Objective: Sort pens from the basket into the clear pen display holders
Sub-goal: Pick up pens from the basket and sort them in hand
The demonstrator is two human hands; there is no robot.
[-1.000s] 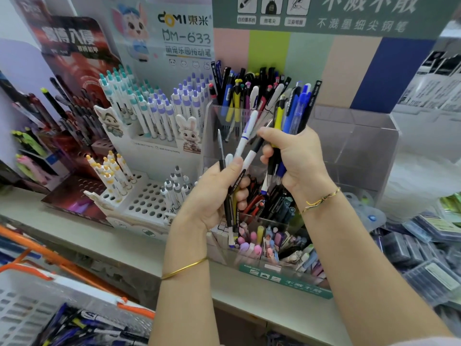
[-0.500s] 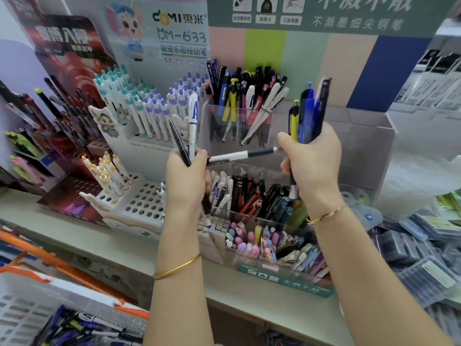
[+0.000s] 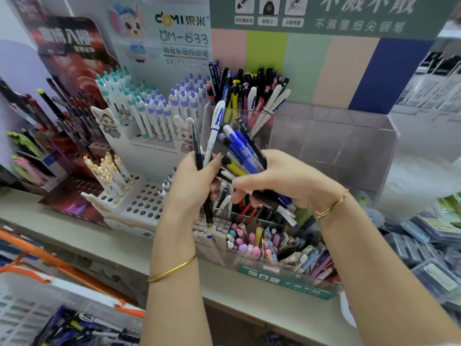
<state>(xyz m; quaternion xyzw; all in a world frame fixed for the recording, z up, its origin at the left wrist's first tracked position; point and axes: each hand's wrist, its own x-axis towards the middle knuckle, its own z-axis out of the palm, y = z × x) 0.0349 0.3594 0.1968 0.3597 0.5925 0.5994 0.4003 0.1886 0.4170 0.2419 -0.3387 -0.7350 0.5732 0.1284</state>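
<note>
Stationery-shop shelf (image 3: pixel 74 236) crowded with pen displays: below and left of the fingers, a white basket (image 3: pixel 25 313) with an orange rim holds loose pens (image 3: pixel 82 328). At centre, the left hand (image 3: pixel 192 188) has its fingers clamped on a black pen (image 3: pixel 197 143) and a white pen (image 3: pixel 215 126), both rising above the knuckles, while the right hand (image 3: pixel 287 181), just beside it, curls its fingers tight round a bundle of blue pens (image 3: pixel 243 151) fanned up and leftward. Behind and right of the right fingers stands the clear pen display holder (image 3: pixel 331 146), more pens upright in its left compartment.
</note>
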